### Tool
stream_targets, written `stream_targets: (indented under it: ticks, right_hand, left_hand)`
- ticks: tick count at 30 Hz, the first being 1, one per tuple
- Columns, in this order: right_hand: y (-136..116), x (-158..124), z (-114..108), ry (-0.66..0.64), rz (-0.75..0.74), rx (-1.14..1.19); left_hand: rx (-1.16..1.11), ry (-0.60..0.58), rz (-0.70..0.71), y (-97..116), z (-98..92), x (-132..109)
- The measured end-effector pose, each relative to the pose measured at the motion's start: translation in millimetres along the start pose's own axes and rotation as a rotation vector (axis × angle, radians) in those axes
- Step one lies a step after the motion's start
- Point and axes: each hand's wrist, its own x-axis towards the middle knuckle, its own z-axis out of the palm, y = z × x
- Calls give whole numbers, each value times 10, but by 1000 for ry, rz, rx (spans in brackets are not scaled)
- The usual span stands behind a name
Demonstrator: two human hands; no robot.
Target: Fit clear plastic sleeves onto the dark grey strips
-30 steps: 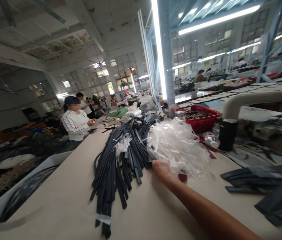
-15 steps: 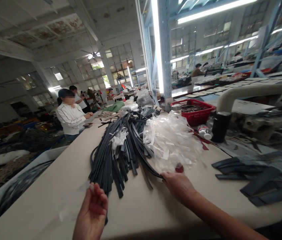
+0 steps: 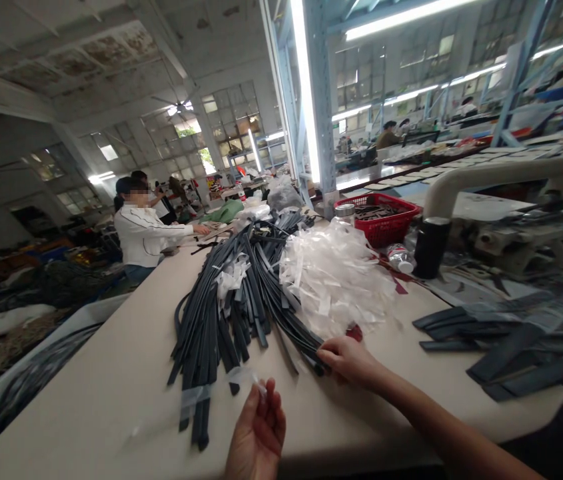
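My left hand [image 3: 260, 427] is closed at the near part of the table, pinching the end of a clear plastic sleeve [image 3: 196, 398] that trails off to the left over the strap ends. To its right, my right hand [image 3: 348, 360] has its fingers closed on the ends of dark straps [image 3: 306, 337], at the right side of a large pile. That pile of dark grey straps [image 3: 206, 320] fans toward me, with a crumpled bit of clear plastic [image 3: 232, 275] on top. Beyond my right hand lies a heap of clear plastic sleeves [image 3: 336, 280].
A red basket [image 3: 386, 230] with dark pieces stands behind the heap, beside a plastic bottle [image 3: 401, 259]. More wide dark straps [image 3: 506, 347] lie at right near a sewing machine [image 3: 516, 233]. A co-worker in white [image 3: 144, 233] stands at the table's far left side.
My left hand has moved right, bringing the plastic sleeve across the strap ends. My right hand stays at the straps, whose ends now spread below its fingers. The co-worker's arm has stretched out over the table.
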Motion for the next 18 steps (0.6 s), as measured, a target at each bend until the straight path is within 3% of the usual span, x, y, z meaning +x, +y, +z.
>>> stream_targets:
  ticks: [5,10,15,18]
  right_hand:
    - [31,66,-17,-26,19,113]
    - [-101,-51,24,13,-34,166]
    - [-361,-429,248,-53,-126,189]
    - [-373,-759,230,-128,-167,-25]
  left_hand:
    - [35,-4,-31,-78,-83,19]
    - [99,-93,-41,-183,-128,56]
    - [106,-207,-55,-274,105,87]
    - [83,-143,49,-143,297,145]
